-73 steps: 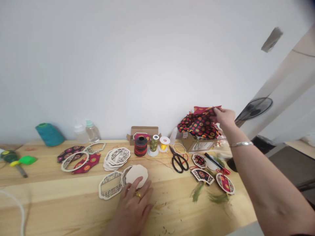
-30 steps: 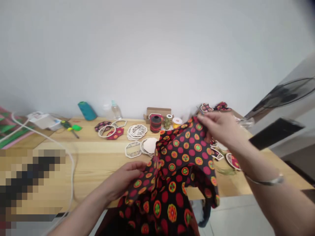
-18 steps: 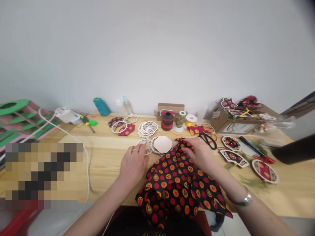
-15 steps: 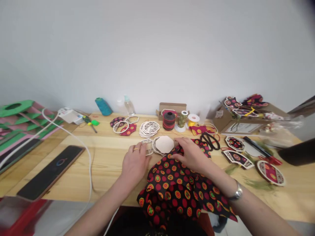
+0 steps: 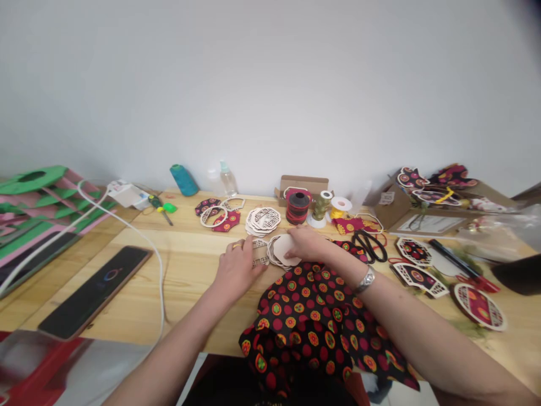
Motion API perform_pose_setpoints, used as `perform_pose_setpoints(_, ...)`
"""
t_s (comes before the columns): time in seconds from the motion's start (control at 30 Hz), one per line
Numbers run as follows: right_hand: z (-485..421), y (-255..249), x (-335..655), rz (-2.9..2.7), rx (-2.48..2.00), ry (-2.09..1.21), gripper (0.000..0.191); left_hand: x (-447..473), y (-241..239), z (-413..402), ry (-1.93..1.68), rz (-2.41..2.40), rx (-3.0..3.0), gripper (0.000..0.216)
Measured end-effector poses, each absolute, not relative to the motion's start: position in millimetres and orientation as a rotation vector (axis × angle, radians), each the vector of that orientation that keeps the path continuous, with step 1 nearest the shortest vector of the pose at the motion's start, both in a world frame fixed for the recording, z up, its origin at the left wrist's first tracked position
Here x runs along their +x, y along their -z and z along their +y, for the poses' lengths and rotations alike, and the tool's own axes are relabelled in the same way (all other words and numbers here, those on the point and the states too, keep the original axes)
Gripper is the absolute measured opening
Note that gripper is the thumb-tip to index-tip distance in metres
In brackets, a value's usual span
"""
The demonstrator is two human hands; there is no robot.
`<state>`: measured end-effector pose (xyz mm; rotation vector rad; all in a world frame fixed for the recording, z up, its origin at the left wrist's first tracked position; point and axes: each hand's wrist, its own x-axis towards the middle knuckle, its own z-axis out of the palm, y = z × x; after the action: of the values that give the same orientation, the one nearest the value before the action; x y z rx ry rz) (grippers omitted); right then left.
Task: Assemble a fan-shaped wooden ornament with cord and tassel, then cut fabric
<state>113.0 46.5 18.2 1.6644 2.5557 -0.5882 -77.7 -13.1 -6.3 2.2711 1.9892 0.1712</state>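
Observation:
A black cloth with red and orange dots [image 5: 313,316] lies over the near table edge and hangs down toward me. My right hand [image 5: 306,243] reaches past it and rests its curled fingers on a stack of pale wooden cut-outs [image 5: 282,252]. My left hand [image 5: 237,269], a ring on one finger, lies flat on the wooden table [image 5: 186,282] and touches a lattice wooden frame [image 5: 260,254] beside that stack. Whether the right fingers grip a piece is unclear.
Behind the hands stand a fan of wooden frames [image 5: 262,219], thread spools [image 5: 298,206], black scissors [image 5: 371,246] and fabric-covered ornaments [image 5: 418,270]. A cardboard box [image 5: 418,211] sits far right. A phone [image 5: 95,290] and white cable [image 5: 156,265] lie at the left.
My right hand carried the dotted cloth from the box to the table's near edge and let go, then moved forward onto the wooden stack. My left hand slid slightly toward the lattice frame.

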Motion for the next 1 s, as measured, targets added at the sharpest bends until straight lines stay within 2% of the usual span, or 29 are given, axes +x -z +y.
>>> perform_pose_setpoints(0.13, 52, -25, 110, 2.464, 1.631, 0.675, 0.057, -86, 11, -13, -0.399, 2.122, 2.299, 0.066)
perform_pose_setpoints(0.3, 52, -33, 107, 2.387, 1.657, 0.716, 0.058, -74, 2, 13, -0.715, 2.18, 2.384, 0.066)
perform_pose_setpoints(0.53, 45, -26, 106, 2.432, 1.75, 0.743, 0.061, -52, 7, 54, -0.489, 2.119, 2.28, 0.057)
perform_pose_setpoints(0.67, 46, -17, 108, 2.455, 1.784, 0.777, 0.064, -65, 12, 50, -0.514, 2.121, 2.256, 0.062)
perform_pose_setpoints(0.77, 46, -16, 108, 2.463, 1.766, 0.793, 0.064, -75, 10, 34, -0.539, 2.062, 2.238, 0.047)
perform_pose_setpoints(0.83, 46, -17, 107, 2.464, 1.753, 0.798, 0.06, -80, 8, 16, -0.613, 2.003, 2.098, 0.039)
perform_pose_setpoints(1.0, 44, -21, 104, 2.467, 1.731, 0.822, 0.046, -82, 0, -28, -0.736, 1.537, 1.366, 0.053)
